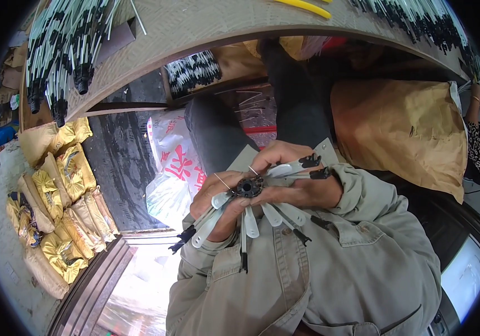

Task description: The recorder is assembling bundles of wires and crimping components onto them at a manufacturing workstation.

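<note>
Both my hands hold a black round hub point(241, 189) in front of my chest. Flat white arms point(251, 224) with small holes and thin rods with black forked tips point(244, 261) fan out around it, like an umbrella frame. My left hand point(203, 197) is closed on the hub's left side, its thumb along the near edge. My right hand point(313, 194) grips the right side, the fingers curled over the far edge and the thumb at the near edge. A thin wire point(221, 180) sticks out at the left of the hub, and another short end shows above it.
A curved table point(206, 35) bears bundles of white rods with black ends point(78, 50) and a yellow strip point(305, 7). Below lie a white plastic bag point(167, 145), a brown paper sack point(399, 131) and gold-wrapped packets point(64, 213). At far right a person's arm point(475, 101) shows.
</note>
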A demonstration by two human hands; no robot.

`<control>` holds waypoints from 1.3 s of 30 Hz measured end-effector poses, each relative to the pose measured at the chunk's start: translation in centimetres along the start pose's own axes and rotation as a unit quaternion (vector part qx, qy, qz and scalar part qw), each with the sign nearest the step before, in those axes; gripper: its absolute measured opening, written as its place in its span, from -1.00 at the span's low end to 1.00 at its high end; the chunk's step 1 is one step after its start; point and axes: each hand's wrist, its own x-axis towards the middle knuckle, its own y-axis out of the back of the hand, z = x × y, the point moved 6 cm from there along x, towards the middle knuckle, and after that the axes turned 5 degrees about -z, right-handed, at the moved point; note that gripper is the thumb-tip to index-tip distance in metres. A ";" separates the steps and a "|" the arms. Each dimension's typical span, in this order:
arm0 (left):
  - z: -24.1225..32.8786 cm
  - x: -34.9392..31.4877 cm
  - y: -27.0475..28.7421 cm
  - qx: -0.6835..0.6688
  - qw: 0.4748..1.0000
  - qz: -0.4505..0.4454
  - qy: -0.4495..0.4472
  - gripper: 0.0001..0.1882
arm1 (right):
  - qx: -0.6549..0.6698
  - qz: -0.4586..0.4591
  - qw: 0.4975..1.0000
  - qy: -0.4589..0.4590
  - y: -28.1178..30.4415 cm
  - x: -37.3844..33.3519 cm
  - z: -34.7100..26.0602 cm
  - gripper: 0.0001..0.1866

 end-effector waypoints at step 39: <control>-1.1 4.7 -1.0 -0.203 0.850 -0.487 -0.002 -0.81 | 0.066 -0.150 0.982 0.096 -0.7 0.9 -0.8 -0.64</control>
